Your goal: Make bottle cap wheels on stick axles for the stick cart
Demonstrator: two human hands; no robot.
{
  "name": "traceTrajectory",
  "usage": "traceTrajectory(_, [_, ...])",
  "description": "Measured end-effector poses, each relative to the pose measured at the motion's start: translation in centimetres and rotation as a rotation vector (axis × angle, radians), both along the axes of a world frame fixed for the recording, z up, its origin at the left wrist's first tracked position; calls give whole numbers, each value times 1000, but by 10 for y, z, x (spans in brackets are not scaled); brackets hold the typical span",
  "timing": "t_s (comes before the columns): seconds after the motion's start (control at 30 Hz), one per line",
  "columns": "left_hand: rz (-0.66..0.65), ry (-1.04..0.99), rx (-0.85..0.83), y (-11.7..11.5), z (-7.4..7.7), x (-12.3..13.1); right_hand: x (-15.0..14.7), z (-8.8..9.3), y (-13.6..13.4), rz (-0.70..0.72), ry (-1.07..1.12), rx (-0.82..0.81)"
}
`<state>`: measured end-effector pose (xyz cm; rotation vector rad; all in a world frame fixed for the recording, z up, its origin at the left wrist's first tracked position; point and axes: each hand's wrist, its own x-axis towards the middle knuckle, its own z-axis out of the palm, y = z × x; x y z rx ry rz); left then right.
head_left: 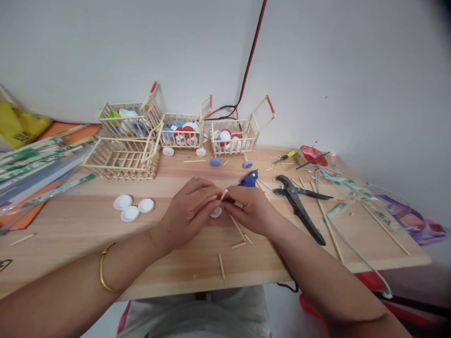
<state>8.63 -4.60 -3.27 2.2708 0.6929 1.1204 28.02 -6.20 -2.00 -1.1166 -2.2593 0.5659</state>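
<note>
My left hand (pixel 190 211) and my right hand (pixel 252 209) meet above the middle of the table, both with fingers pinched. Between their fingertips a short wooden stick (pixel 224 194) pokes up at a slant. Just below it shows a white bottle cap (pixel 216 212), partly hidden by the fingers; whether stick and cap touch I cannot tell. Three more white caps (pixel 129 213) lie left of my left hand. Beyond my right hand is a blue glue gun (pixel 249 178), partly covered. Several cut sticks (pixel 221 266) are scattered near and below the hands.
Stick-built carts (pixel 183 131) filled with coloured caps stand along the wall, beside a stick basket (pixel 121 158). To the right lie black pliers (pixel 299 206), a yellow cutter knife (pixel 287 156), a red dish (pixel 313 156) and a white cord (pixel 355 249). Wrapped chopsticks (pixel 38 157) pile up at left.
</note>
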Motion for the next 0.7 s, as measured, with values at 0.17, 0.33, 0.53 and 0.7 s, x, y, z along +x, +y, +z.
traceTrajectory(0.17, [79, -68, 65, -3, 4, 0, -1, 1, 0, 9, 15, -14])
traceTrajectory(0.33, [85, -76, 127, -5, 4, 0, 0, 0, 1, 11, 7, -13])
traceTrajectory(0.53, [79, 6, 68, -3, 0, 1, -1, -1, 1, -1, -15, 22])
traceTrajectory(0.7, [76, -8, 5, -2, 1, 3, -1, 2, 0, 4, -18, 21])
